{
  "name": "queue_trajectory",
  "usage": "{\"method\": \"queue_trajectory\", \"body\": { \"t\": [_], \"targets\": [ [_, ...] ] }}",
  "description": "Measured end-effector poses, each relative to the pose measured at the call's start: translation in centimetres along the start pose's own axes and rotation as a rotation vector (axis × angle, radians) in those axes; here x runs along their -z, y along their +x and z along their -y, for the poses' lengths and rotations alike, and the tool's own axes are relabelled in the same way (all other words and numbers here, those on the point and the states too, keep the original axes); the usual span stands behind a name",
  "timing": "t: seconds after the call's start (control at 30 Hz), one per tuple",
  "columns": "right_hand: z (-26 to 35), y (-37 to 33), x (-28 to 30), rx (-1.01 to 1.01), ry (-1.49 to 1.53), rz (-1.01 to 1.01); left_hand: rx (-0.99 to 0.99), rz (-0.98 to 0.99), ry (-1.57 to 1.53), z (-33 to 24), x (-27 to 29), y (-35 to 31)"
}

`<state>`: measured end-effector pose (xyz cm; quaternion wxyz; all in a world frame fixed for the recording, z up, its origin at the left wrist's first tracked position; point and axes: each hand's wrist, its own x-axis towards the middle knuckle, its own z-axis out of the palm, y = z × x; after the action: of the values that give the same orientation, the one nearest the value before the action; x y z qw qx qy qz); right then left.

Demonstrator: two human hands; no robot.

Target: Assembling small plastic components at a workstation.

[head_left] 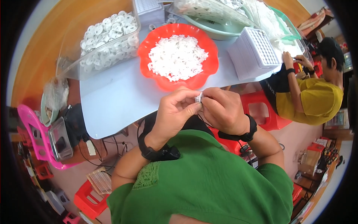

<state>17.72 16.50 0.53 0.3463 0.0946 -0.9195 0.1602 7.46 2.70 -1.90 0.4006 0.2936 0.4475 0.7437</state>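
Observation:
My left hand (174, 111) pinches a small round white plastic part (198, 98) between thumb and fingers, just beyond the near table edge. Against the right side of that part, my right hand (226, 111) has its thumb and fingers pressed together; whatever they grip is hidden behind the fingertips. Directly beyond both hands stands a red wavy-rimmed bowl (160, 80), heaped with tiny white plastic pieces (177, 56). To its left, a clear plastic bin (69, 71) contains many white round parts (108, 35) with holes in the middle.
A stack of white trays (242, 61) rises right of the bowl; another stack (149, 13) stands behind. A pale green basin (212, 28) and plastic bags (264, 22) fill the back of the light blue table (108, 100). At right, a co-worker (309, 89) sits near a red stool (257, 108).

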Motion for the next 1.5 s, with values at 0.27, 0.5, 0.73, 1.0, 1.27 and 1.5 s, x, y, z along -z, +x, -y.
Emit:
{"method": "queue_trajectory", "body": {
  "t": [0.27,0.5,0.73,1.0,1.27,1.5],
  "targets": [
    [0.3,0.2,-0.2,-0.053,0.056,0.039,-0.026,-0.011,0.228,0.1,0.9,-0.2],
    [0.5,1.7,0.2,-0.083,0.101,0.235,-0.010,-0.056,-0.001,0.5,1.4,-0.7],
    [-5.1,6.7,-1.2,-0.344,0.263,0.402,0.018,-0.183,-0.167,-1.5,5.0,-1.2],
    [-9.0,7.4,-7.1,-0.169,-0.180,0.896,0.024,-0.217,-0.308,-2.3,7.0,-1.8],
    [-9.8,6.6,-7.6,-0.140,-0.140,0.792,0.061,-0.202,-0.356,-1.9,7.6,-1.8],
    [-9.5,6.9,-7.4,-0.180,-0.200,0.789,0.061,-0.154,-0.411,-1.8,7.3,-1.5]
  ]
}}
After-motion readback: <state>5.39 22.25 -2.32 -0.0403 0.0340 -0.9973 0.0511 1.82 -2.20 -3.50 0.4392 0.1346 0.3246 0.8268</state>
